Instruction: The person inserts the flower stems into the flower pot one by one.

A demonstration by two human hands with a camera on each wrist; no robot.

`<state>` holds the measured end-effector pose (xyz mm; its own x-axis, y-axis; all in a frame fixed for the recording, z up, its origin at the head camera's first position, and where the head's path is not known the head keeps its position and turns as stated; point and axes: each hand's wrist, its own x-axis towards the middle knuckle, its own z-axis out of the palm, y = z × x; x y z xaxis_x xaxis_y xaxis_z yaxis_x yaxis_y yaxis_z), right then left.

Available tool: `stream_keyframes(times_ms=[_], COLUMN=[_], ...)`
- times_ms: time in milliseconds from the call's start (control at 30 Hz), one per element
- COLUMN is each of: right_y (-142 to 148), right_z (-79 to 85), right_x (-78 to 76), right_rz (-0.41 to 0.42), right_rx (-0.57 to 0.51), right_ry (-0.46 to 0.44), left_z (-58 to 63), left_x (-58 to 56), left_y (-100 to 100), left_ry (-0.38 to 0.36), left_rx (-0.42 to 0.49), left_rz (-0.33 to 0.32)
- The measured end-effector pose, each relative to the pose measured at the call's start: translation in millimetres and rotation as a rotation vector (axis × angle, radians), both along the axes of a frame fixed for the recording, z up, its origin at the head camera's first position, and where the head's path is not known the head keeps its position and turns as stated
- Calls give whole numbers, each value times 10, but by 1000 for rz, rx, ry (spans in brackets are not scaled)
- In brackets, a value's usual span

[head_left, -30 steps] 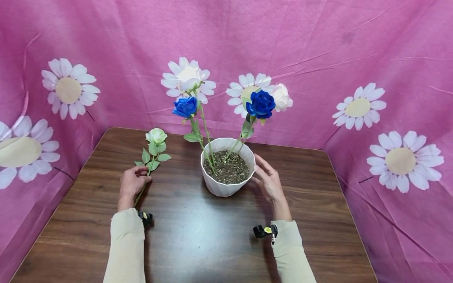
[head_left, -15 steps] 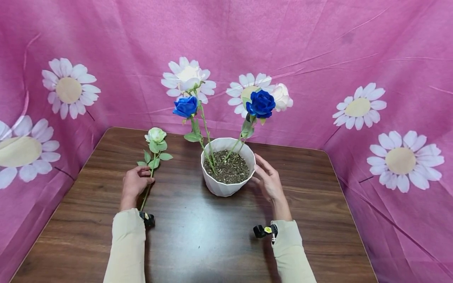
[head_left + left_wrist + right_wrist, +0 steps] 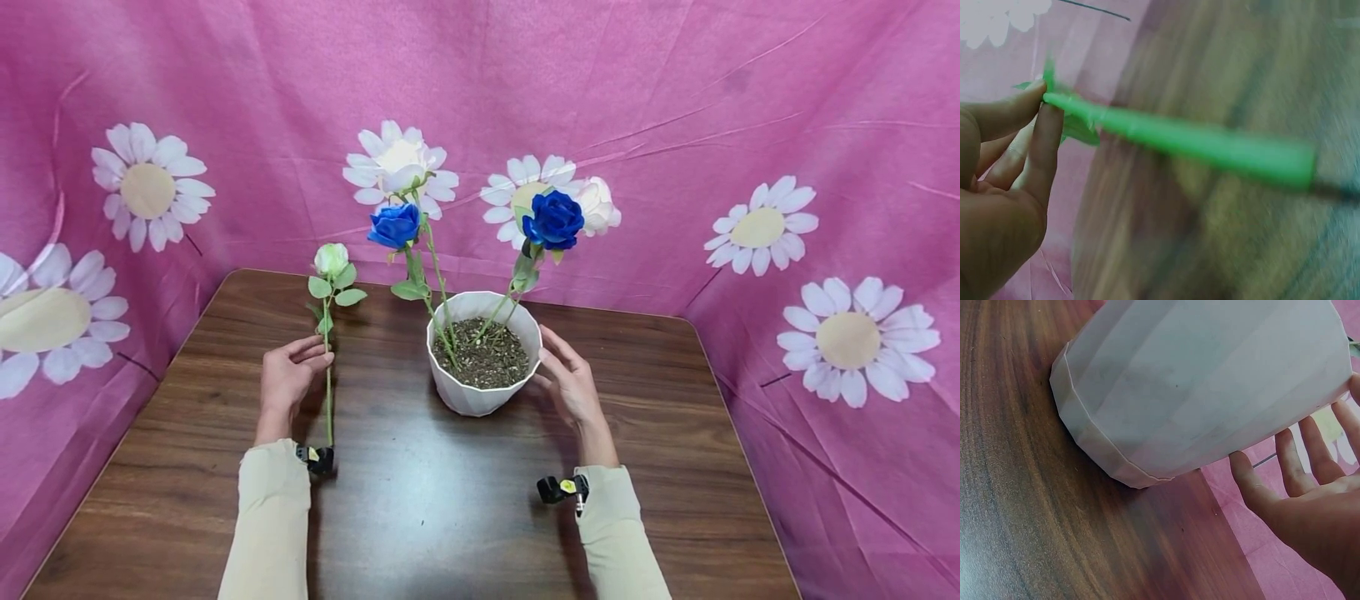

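My left hand (image 3: pixel 288 375) pinches the green stem of a pale green-white rose (image 3: pixel 331 260) between thumb and fingers, left of the pot. In the left wrist view the stem (image 3: pixel 1179 137) runs blurred from the fingertips toward the camera. A white faceted flowerpot (image 3: pixel 474 398) filled with dark soil (image 3: pixel 491 358) stands on the table. Against its right side rest the spread fingertips of my right hand (image 3: pixel 573 387), seen along the pot wall in the right wrist view. Two blue roses, one left (image 3: pixel 395 226) and one right (image 3: pixel 553 221), rise from the soil with two whitish ones.
The brown wooden table (image 3: pixel 450 517) carries the pot near its back half. Pink cloth (image 3: pixel 645 75) printed with large daisies hangs close behind and on both sides. Black cameras are strapped at both wrists, below the cream sleeves (image 3: pixel 273 517).
My left hand has lifted the pale rose, its head rising and its stem turning more upright, with a slight shift right. The right hand and the pot have stayed put.
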<state>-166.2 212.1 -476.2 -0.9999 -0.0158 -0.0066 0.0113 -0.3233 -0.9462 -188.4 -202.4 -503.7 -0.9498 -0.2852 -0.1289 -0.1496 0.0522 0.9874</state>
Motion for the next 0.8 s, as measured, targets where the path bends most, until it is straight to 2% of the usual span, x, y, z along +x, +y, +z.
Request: stream_keyframes(times_ms=[100,233,333,667,800], right_y=[-2,5,7,16,15], right_z=[-1,-7,-6,-26,-25], right_x=[-2,-4,-2,-12,-11], right_rz=[1,4,4,5,5], right_rx=[-1,4,4,3,3], right_ry=[-3,-4,1,-1,7], left_z=[44,95,128,184,195], left_x=[-16,-26,-24,-23,-37], left_y=[38,80,108,150,170], left_ry=[24,60,84,115,122], left_rx=[111,313,405,554,578], left_rz=[6,7,16,58,83])
